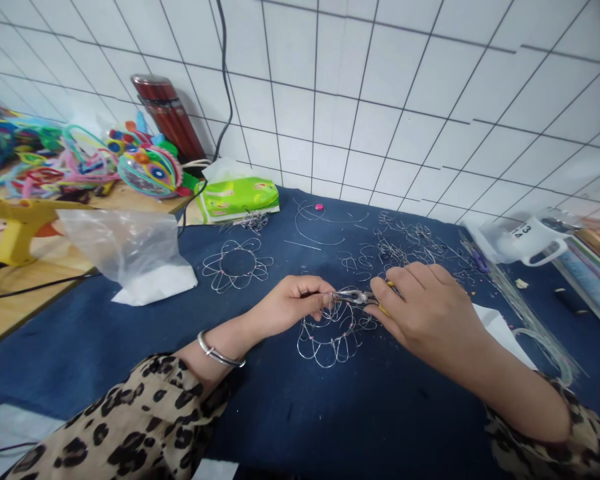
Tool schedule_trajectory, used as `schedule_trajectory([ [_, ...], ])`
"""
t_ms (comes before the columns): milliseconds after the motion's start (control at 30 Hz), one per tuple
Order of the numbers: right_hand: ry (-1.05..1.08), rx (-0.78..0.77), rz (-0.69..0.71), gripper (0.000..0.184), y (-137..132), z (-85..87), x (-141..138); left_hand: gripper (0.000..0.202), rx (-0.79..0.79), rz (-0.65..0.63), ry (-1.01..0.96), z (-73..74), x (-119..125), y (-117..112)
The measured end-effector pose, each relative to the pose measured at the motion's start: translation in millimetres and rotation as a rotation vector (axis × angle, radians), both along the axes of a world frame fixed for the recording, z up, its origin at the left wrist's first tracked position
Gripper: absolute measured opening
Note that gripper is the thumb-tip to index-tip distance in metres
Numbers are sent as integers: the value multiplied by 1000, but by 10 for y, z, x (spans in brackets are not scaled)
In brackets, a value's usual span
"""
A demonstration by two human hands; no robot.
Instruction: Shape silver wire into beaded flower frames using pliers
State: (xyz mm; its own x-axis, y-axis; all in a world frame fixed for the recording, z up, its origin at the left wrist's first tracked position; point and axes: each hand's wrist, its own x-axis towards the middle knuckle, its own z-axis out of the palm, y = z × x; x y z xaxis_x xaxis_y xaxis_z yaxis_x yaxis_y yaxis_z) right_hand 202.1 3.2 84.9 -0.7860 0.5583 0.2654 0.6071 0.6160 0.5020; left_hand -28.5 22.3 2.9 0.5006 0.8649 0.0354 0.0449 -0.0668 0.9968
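Head view. Left hand (300, 303): yours, thumb and fingers pinched together on the far edge of the wire flower (331, 342). Right hand (425, 307): yours, fingers curled around the handles of the pliers (363, 297); whether their jaws bite wire, you cannot tell. Wire flower: between your hands, on your side of the pliers, left fingertips nearer it. Pliers: long axis nearly crosswise, nose pointing left to those fingertips. Second wire flower (237, 275): flat on the blue cloth (280, 413), beyond your left wrist.
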Motion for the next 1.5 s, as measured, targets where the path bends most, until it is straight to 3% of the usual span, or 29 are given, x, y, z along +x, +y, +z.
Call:
schedule_trajectory([
  [333,33,23,-11,24,6,-58,-21,19,-27,22,4,42,4,1],
  [600,191,-198,-57,27,99,-153,0,21,-22,15,-21,17,-14,15],
  [1033,272,-376,-137,34,184,-276,22,23,-53,35,-21,44,-5,12],
  [1500,314,-436,-148,35,213,-291,28,26,-25,-9,-49,22,-30,24],
])
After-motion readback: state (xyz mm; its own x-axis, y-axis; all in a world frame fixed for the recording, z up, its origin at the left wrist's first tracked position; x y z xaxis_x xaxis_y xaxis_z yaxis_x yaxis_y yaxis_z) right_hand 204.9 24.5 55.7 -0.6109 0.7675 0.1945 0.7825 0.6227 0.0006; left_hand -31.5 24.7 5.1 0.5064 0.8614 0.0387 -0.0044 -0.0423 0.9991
